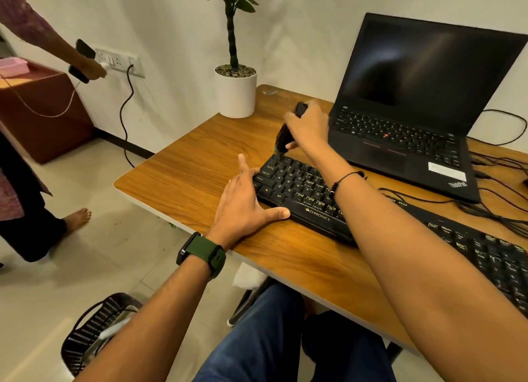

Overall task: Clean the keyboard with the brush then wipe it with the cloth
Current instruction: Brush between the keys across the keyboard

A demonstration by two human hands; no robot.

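Observation:
A black keyboard (297, 187) lies slanted across the wooden desk (194, 164). My right hand (310, 126) grips a black brush (284, 137), whose bristles touch the keyboard's far left corner. My left hand (243, 201) lies flat on the desk against the keyboard's left end, fingers straight, thumb along the front edge. My right forearm hides the keyboard's middle. A bit of white cloth (248, 276) shows below the desk's front edge, by my knee.
An open black laptop (414, 118) stands behind the keyboard, cables (497, 207) trailing at the right. A white potted plant (235, 91) sits at the desk's far corner. A person (31, 118) stands at the left by a wall socket. A black basket (94, 330) is on the floor.

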